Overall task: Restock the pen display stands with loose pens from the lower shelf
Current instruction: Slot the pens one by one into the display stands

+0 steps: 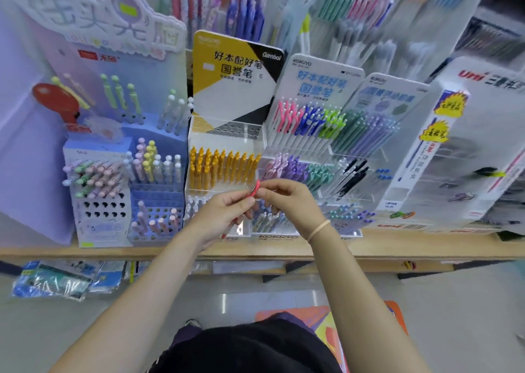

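- One red pen (253, 191) is held between both hands, in front of the clear stand of yellow pens (223, 169); the left hand (227, 213) is wrapped around its barrel, and the right hand (287, 199) pinches its upper end.
- It is judged light, stiff and smooth, so it is best gripped mid-barrel, with the tip left free for a slot.
- Crowded neighbouring pens may be knocked; empty holes are seen in the blue stand (99, 208).
- Packets (56, 280) lie on the lower shelf (369, 266).

Stands (224, 157) stood side by side on the shelf (181, 249); both hands (224, 213) met before them.
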A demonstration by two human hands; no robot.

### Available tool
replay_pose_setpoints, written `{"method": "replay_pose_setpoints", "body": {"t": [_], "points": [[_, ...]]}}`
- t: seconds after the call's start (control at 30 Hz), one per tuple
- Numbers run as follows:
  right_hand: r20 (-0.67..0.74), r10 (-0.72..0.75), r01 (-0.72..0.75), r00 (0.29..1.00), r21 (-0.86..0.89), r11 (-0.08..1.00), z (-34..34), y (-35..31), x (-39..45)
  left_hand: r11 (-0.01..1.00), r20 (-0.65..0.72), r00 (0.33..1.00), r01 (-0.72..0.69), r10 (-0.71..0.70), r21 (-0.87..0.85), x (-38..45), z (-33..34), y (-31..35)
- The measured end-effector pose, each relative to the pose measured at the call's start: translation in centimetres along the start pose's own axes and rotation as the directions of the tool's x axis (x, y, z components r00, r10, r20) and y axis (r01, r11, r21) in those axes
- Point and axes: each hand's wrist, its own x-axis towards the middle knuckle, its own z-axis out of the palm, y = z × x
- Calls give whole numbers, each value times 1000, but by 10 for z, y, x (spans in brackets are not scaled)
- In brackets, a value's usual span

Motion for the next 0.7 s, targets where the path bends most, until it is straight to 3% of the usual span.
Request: {"method": "replay_pose_setpoints", "body": {"t": [0.1, 0.27, 0.33, 0.4, 0.47, 0.6, 0.7], "points": [[-60, -28, 31, 998, 48, 998, -34, -12, -4, 990, 16, 998, -64, 63, 124, 16, 29, 25], [-160, -74, 90, 984, 93, 992, -101, -6, -20, 977, 72, 994, -98, 86, 188, 45, 99, 40], [-242, -92, 123, 966, 117, 986, -142, 7, -31, 975, 87, 993, -93, 76, 202, 61, 139, 36], [-355, -78, 143, 932, 161, 977, -193, 24, -45, 935, 59, 990, -140, 128, 327, 83, 184, 27], [-466, -54, 173, 883, 217, 961, -253, 45, -62, 819, 34, 970, -220, 239, 530, 105, 234, 14], [-615, -78, 251, 784, 200, 947, -376, 89, -88, 511, 162, 881, -398, 444, 762, 140, 339, -10], [-632, -117, 274, 766, 157, 949, -450, 113, -87, 246, 195, 820, -375, 538, 894, 174, 399, -29]]}}
